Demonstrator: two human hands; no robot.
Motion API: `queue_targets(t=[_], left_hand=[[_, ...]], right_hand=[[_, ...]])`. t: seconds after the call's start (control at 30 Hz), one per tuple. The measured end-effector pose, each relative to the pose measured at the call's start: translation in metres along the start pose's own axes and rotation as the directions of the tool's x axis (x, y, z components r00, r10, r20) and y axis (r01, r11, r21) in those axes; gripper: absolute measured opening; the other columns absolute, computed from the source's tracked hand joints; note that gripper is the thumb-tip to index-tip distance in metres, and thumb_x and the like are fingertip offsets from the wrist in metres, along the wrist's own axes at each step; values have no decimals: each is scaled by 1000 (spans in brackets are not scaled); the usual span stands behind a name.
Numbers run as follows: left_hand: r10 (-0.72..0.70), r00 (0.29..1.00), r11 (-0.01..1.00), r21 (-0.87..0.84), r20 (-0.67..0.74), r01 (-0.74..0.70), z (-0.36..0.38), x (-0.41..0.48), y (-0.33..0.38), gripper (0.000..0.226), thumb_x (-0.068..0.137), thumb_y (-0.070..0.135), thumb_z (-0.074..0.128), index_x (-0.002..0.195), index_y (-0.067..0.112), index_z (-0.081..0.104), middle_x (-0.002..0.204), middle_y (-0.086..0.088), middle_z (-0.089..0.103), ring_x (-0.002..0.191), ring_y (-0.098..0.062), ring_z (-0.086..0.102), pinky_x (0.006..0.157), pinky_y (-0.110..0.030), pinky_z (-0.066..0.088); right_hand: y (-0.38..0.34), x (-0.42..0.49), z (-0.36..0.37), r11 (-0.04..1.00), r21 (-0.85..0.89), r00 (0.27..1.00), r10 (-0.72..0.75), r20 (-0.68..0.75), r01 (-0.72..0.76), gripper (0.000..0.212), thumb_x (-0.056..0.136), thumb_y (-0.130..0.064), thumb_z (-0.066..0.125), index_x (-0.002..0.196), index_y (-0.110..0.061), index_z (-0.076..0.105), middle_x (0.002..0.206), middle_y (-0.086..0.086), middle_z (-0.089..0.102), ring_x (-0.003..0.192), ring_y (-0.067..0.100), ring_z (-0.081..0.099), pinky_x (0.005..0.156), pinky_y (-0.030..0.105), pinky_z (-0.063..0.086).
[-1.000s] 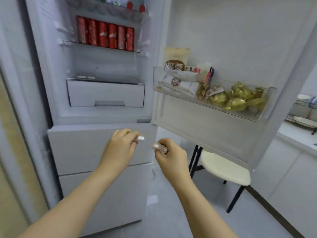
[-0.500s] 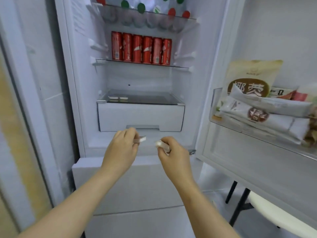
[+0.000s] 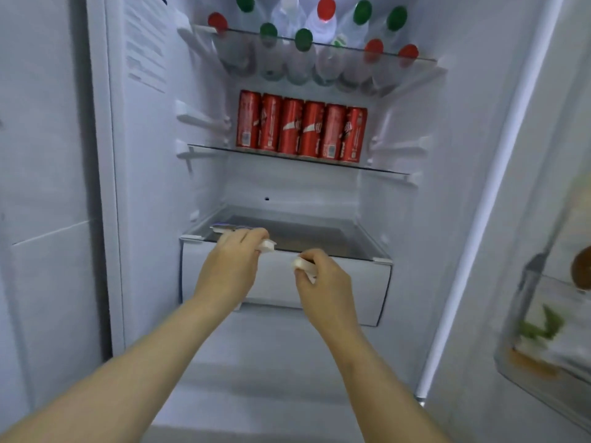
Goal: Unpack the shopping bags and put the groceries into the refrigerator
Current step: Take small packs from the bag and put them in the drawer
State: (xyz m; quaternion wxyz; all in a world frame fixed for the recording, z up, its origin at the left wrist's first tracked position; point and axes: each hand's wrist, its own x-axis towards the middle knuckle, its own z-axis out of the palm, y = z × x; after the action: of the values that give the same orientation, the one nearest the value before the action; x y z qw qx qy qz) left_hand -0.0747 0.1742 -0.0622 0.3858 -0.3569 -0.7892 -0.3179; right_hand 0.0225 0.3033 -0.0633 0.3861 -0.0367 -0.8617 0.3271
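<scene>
The refrigerator (image 3: 144,187) stands open in front of me. My left hand (image 3: 230,260) pinches a small white pack (image 3: 267,246) at the front edge of the glass shelf (image 3: 307,238) over the white drawer (image 3: 351,282). My right hand (image 3: 323,282) grips a second small white pack (image 3: 302,265) in front of the drawer. Two similar small packs (image 3: 224,227) lie at the shelf's left front, just behind my left hand.
Red cans (image 3: 300,131) line the middle shelf. Bottles with red and green caps (image 3: 307,39) lie on the top shelf. The open door's bin (image 3: 543,330) at the right holds blurred packets. A white wall panel (image 3: 48,219) is at the left.
The view has moved closer to and up into the refrigerator. Both hands, each still holding a small white pack, have risen from below the drawer to the glass shelf's front edge.
</scene>
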Motion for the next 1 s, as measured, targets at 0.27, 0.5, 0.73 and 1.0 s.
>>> queue_targets(t=[0.27,0.5,0.73,1.0], left_hand=[[75,996,996,46,50,-78,51,43,-21,29,61,-18,67,78,5,63,71,-9,61,63,-31,53,46,-39,48],[139,980,985,85,141,-152,89,57,-39,20,73,4,50,68,9,68,62,-8,64,56,-31,58,52,-35,50],[199,974,951,221,104,-218,94,60,-42,25,70,12,45,62,14,69,61,-2,66,59,-26,62,62,-34,49],[101,973,955,255,206,-153,99,62,-54,40,78,27,36,78,9,72,79,-7,71,81,-30,67,79,-50,52]], right_hand=[[33,50,22,999,-20,999,28,-22,-28,11,92,-8,51,99,-15,54,92,-2,58,82,13,52,63,15,38],[63,80,34,981,-195,1000,18,-14,-20,11,91,-2,48,94,-7,57,88,6,61,79,20,54,61,30,42],[69,96,38,951,-309,999,33,36,-20,15,87,-7,51,99,-8,60,96,6,63,88,18,52,74,31,44],[68,111,47,883,-468,994,31,108,24,20,92,-15,46,108,-17,58,108,-2,64,104,20,53,84,33,38]])
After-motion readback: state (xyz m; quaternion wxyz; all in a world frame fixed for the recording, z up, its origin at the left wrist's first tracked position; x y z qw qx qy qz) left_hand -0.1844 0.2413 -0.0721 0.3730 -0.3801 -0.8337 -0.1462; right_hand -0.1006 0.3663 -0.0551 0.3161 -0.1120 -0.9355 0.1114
